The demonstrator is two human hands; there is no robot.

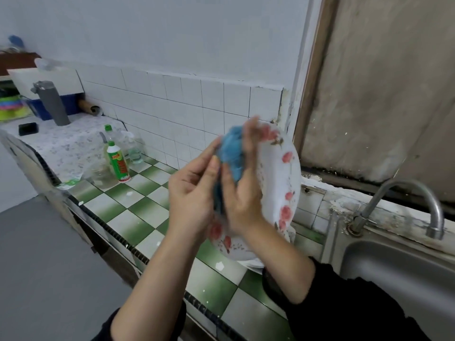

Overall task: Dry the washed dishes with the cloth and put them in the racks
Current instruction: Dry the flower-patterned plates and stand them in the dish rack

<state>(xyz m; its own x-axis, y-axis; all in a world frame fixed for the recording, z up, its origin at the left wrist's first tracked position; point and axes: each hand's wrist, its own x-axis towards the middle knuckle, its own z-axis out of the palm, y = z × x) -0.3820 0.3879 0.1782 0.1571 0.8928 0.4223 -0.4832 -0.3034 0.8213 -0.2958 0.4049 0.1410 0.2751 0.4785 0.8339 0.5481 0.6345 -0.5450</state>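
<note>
Left hand pinches the plate, right hand grips the cloth; hard rubbing could push the plate loose.

Both forearms rise from below and meet in front of the chest. The left hand turns its palm rightward, fingers reaching up and thumb pinching the near rim of the plate. The right hand, back toward the camera, bunches the cloth under its palm (its fingertips are blurred). A black sleeve covers the right forearm near the elbow.
</note>
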